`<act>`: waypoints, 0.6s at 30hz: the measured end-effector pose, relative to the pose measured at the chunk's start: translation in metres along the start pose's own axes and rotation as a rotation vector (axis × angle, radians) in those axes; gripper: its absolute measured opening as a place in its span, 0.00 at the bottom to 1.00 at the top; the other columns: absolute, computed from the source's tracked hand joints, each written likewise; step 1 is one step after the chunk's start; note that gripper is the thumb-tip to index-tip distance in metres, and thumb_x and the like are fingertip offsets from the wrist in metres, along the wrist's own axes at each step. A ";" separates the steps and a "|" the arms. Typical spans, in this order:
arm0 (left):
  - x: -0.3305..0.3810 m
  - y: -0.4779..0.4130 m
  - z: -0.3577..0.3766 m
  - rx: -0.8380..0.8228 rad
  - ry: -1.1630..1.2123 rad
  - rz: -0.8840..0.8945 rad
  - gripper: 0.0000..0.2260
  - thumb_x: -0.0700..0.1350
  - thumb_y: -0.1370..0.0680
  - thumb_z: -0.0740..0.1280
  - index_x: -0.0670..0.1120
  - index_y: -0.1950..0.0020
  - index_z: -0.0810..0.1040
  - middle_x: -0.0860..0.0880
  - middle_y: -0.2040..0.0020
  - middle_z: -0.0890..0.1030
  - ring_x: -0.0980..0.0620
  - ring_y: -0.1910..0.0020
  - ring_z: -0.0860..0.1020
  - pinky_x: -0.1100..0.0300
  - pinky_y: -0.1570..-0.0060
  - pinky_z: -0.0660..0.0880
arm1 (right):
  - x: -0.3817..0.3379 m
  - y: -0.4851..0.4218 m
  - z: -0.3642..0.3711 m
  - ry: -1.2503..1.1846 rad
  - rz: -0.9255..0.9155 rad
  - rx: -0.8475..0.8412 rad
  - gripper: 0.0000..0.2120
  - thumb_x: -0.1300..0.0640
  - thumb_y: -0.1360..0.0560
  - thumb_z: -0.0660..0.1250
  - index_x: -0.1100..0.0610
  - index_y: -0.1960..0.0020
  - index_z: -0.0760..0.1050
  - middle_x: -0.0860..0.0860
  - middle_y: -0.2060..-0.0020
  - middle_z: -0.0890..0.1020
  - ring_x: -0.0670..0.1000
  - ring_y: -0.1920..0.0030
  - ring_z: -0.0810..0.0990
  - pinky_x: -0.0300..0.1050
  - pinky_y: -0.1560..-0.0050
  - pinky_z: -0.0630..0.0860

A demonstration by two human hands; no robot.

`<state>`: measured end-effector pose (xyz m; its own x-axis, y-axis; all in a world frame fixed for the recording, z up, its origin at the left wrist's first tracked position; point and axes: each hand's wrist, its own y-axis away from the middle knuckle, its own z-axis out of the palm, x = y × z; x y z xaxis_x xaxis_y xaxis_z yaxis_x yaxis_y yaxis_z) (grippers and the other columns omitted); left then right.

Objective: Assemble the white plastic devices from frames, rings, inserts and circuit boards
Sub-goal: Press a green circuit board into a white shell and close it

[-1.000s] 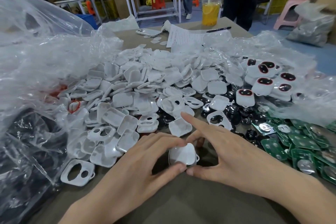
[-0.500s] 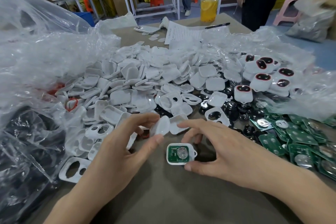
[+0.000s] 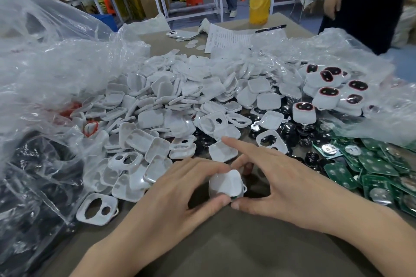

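Note:
A white plastic device (image 3: 226, 183) lies on the brown table (image 3: 225, 249) between my hands, its white back cover on top and a sliver of green board showing at its lower edge. My left hand (image 3: 180, 189) pinches its left side with thumb and fingers. My right hand (image 3: 276, 177) pinches its right side with the thumb below, index finger sticking out straight. A heap of white covers and frames (image 3: 157, 114) lies beyond. Green circuit boards (image 3: 382, 171) spread at the right. Finished devices (image 3: 326, 94) with dark, red-ringed windows sit at the far right.
Clear plastic bags (image 3: 45, 69) bulge along the left and behind the finished devices. Black round inserts (image 3: 290, 132) lie between covers and boards. A phone (image 3: 182, 34), a sheet of paper (image 3: 227, 40), a pen and an orange drink stand at the table's far end, where a person stands.
Half a second ago my left hand held a white cover above the open frame with its green board. Now that cover sits on the frame and both hands pinch the closed device.

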<state>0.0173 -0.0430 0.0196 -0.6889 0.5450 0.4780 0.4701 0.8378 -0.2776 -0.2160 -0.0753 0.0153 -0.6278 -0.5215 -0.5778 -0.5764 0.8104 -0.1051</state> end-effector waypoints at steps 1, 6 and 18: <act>0.000 0.000 0.000 -0.002 0.003 0.000 0.14 0.61 0.21 0.64 0.63 0.35 0.71 0.67 0.38 0.74 0.67 0.36 0.73 0.71 0.38 0.67 | 0.000 0.000 0.000 -0.001 -0.002 0.000 0.41 0.29 0.32 0.65 0.20 0.29 0.40 0.32 0.44 0.75 0.34 0.37 0.68 0.25 0.37 0.61; 0.000 0.000 0.002 -0.013 0.005 0.007 0.15 0.61 0.21 0.65 0.62 0.35 0.72 0.66 0.38 0.75 0.66 0.36 0.74 0.68 0.38 0.69 | 0.001 0.000 0.001 -0.001 -0.009 0.005 0.41 0.30 0.31 0.65 0.22 0.28 0.42 0.32 0.43 0.74 0.34 0.36 0.67 0.24 0.37 0.59; -0.002 0.001 0.000 -0.016 -0.011 0.010 0.14 0.60 0.20 0.64 0.60 0.35 0.75 0.67 0.38 0.74 0.66 0.35 0.73 0.69 0.38 0.70 | 0.000 0.001 -0.001 0.006 -0.006 -0.005 0.40 0.29 0.32 0.64 0.21 0.29 0.42 0.32 0.43 0.74 0.35 0.36 0.67 0.24 0.38 0.60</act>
<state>0.0194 -0.0436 0.0187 -0.6898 0.5538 0.4664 0.4861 0.8316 -0.2686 -0.2168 -0.0751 0.0157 -0.6278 -0.5277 -0.5722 -0.5825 0.8061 -0.1043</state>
